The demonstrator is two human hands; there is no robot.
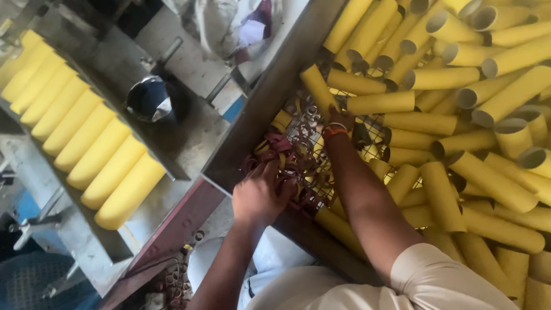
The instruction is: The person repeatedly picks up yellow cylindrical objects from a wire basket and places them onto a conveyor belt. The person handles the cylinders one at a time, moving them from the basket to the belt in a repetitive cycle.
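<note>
My left hand (261, 192) rests on a heap of small dark red rings (287, 158) in the near corner of a metal bin (252, 117), its fingers curled into them. My right hand (338, 117), with an orange band at the wrist, reaches deeper into the bin over a wire mesh floor (304, 135), among yellow cardboard tubes (442, 123). Its fingers are hidden by the tubes and rings, so what they hold cannot be told. The nearest tube (317, 86) lies just left of that hand.
Several yellow tubes (86, 138) lie side by side in a grey trough at the left. A dark round metal can (150, 99) stands between trough and bin. More loose rings (172, 278) lie on the floor below. White cloth (229, 26) lies at the top.
</note>
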